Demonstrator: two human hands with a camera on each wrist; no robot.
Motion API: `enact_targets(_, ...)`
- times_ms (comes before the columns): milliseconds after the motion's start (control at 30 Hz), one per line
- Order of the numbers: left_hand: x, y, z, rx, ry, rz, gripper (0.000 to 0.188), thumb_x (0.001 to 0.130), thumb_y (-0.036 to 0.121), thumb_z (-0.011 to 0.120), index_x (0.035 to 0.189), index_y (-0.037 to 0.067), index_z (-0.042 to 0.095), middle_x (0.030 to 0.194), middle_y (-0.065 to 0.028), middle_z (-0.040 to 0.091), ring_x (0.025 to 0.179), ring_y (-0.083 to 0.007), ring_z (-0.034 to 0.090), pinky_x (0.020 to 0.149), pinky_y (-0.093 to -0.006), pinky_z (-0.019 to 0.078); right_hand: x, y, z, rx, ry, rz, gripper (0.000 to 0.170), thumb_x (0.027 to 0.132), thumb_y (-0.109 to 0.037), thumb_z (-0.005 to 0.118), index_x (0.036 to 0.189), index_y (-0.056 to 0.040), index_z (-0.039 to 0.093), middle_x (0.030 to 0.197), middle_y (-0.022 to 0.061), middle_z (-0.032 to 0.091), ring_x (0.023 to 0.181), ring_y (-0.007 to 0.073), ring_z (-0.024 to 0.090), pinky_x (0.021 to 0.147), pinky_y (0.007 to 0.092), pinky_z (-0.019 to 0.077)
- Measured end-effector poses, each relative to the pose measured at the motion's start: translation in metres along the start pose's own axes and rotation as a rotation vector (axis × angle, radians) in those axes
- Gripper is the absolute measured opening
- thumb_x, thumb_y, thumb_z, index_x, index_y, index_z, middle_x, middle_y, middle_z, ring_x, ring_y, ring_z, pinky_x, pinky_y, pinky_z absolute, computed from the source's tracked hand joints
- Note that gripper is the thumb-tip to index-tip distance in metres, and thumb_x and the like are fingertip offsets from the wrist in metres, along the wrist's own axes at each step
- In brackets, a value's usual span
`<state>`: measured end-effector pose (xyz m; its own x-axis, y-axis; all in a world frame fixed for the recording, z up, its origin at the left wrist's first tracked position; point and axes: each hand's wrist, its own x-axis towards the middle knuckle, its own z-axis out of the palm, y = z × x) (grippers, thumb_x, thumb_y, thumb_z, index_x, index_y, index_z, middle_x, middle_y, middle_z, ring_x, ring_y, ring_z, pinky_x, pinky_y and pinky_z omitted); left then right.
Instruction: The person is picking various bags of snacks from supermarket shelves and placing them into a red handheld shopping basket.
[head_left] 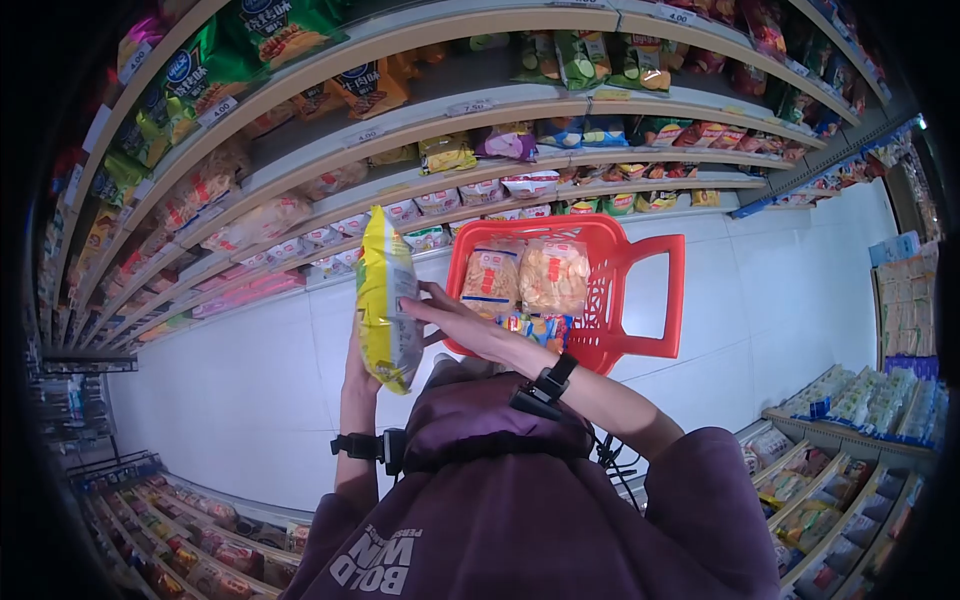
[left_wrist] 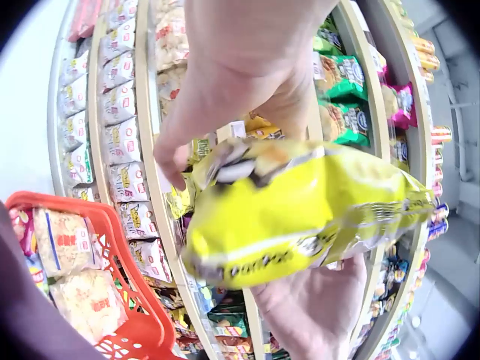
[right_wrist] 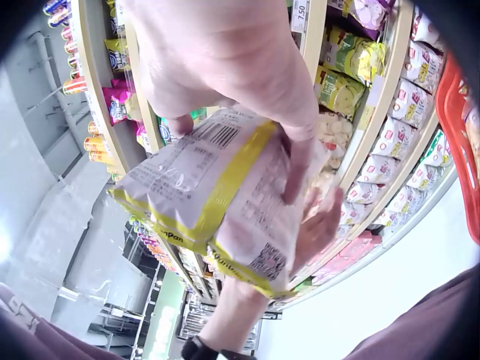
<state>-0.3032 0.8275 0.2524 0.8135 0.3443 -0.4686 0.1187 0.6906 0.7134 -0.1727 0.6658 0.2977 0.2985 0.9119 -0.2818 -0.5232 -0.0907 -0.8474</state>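
A yellow snack bag point(head_left: 374, 290) with a silvery-white back stands on edge between both hands, in front of the torso. My left hand point(left_wrist: 247, 75) holds it from the far left side; in the head view most of this hand is hidden behind the bag. My right hand point(head_left: 452, 318) grips the bag from the right, its fingers against the printed back. The right wrist view shows the white back panel point(right_wrist: 225, 176) with a barcode, a square code and a yellow stripe, and the right hand's fingers point(right_wrist: 298, 169) bent over its edge.
A red shopping basket point(head_left: 672, 300) stands on the pale floor just right of the hands, holding two clear snack bags point(head_left: 555, 278) and a blue packet point(head_left: 545, 328). Long curved shelves point(head_left: 420, 128) of snack bags run along the front and left. More racks point(head_left: 835, 490) stand behind at the right.
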Motion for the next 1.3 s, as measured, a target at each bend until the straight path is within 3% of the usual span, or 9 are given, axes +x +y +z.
enact_targets(200,0.000,-0.004,-0.005,-0.228,-0.029,-0.167,0.055,0.093,0.047,0.044,0.127,0.004,0.047,0.117,-0.0128,0.059,0.100,-0.0252,0.062,0.082,-0.0375,0.0533,0.026,0.032,-0.010,-0.542,0.082,-0.018,0.084,0.087,-0.056,0.050,0.137,0.0066,0.023,0.125,0.0228,0.049,0.113,0.0304,0.053,0.092,0.0363,0.0432)
enact_targets(400,0.013,-0.010,-0.010,0.451,0.262,-0.241,0.056,0.087,0.040,0.063,0.126,0.002,0.048,0.111,-0.0112,0.061,0.097,-0.0194,0.062,0.081,-0.0314,0.0516,0.008,0.037,-0.018,-0.243,0.230,0.256,0.095,0.075,-0.060,0.062,0.133,0.0084,0.030,0.126,0.0230,0.049,0.112,0.0305,0.053,0.093,0.0343,0.0427)
enact_targets(467,0.017,-0.024,-0.001,0.542,0.198,-0.180,0.067,0.084,0.041,0.066,0.130,-0.001,0.040,0.114,-0.0124,0.058,0.099,-0.0181,0.060,0.080,-0.0307,0.0509,0.043,0.113,-0.043,-0.254,0.200,0.119,0.098,0.067,-0.055,0.072,0.134,0.0051,0.032,0.124,0.0201,0.052,0.113,0.0276,0.054,0.093,0.0326,0.0429)
enact_targets(567,0.026,-0.043,-0.003,0.635,0.116,-0.195,0.076,0.085,0.040,0.065,0.136,-0.002,0.029,0.118,-0.0129,0.055,0.104,-0.0195,0.057,0.083,-0.0306,0.0486,0.013,0.097,-0.055,0.017,0.126,0.077,0.073,0.071,-0.031,0.078,0.128,0.0018,0.045,0.117,0.0124,0.059,0.107,0.0215,0.058,0.089,0.0310,0.0466)
enact_targets(767,0.042,-0.065,-0.006,0.918,-0.126,-0.359,0.054,0.088,0.037,0.061,0.126,0.003,0.046,0.110,-0.0131,0.060,0.095,-0.0197,0.061,0.074,-0.0288,0.0497,-0.006,0.142,-0.130,0.234,0.236,0.271,0.046,0.081,-0.015,0.069,0.122,-0.0013,0.054,0.113,0.0088,0.063,0.098,0.0168,0.063,0.086,0.0296,0.0501)
enact_targets(867,0.059,-0.088,-0.024,0.963,-0.193,-0.281,0.042,0.091,0.031,0.058,0.118,0.000,0.053,0.100,-0.0122,0.065,0.084,-0.0180,0.065,0.067,-0.0282,0.0510,-0.021,0.189,-0.176,0.280,0.367,0.190,0.048,0.075,-0.013,0.073,0.118,0.0007,0.056,0.110,0.0120,0.064,0.095,0.0202,0.064,0.081,0.0318,0.0517)
enact_targets(1067,0.076,-0.121,-0.056,1.574,-0.276,-0.217,0.042,0.088,0.034,0.059,0.113,0.001,0.057,0.091,-0.0152,0.067,0.081,-0.0208,0.067,0.071,-0.0324,0.0522,-0.065,0.287,-0.259,-0.462,0.743,0.316,0.060,0.071,-0.013,0.078,0.122,0.0004,0.049,0.113,0.0084,0.062,0.102,0.0221,0.060,0.090,0.0333,0.0477)
enact_targets(1167,0.078,-0.136,-0.086,1.568,-0.270,-0.296,0.046,0.085,0.038,0.060,0.111,0.000,0.059,0.093,-0.0184,0.067,0.085,-0.0296,0.066,0.079,-0.0371,0.0518,-0.098,0.183,-0.214,-0.565,0.902,0.479,0.059,0.072,-0.011,0.077,0.123,-0.0006,0.047,0.115,0.0092,0.061,0.106,0.0222,0.058,0.093,0.0321,0.0453)
enact_targets(1300,0.077,-0.149,-0.150,1.642,-0.225,-0.473,0.045,0.084,0.039,0.059,0.107,0.001,0.061,0.095,-0.0182,0.067,0.086,-0.0322,0.066,0.081,-0.0386,0.0514,-0.091,0.301,-0.295,-0.217,0.699,0.151,0.080,0.064,-0.020,0.083,0.128,-0.0020,0.039,0.117,0.0160,0.058,0.109,0.0262,0.055,0.096,0.0334,0.0417)
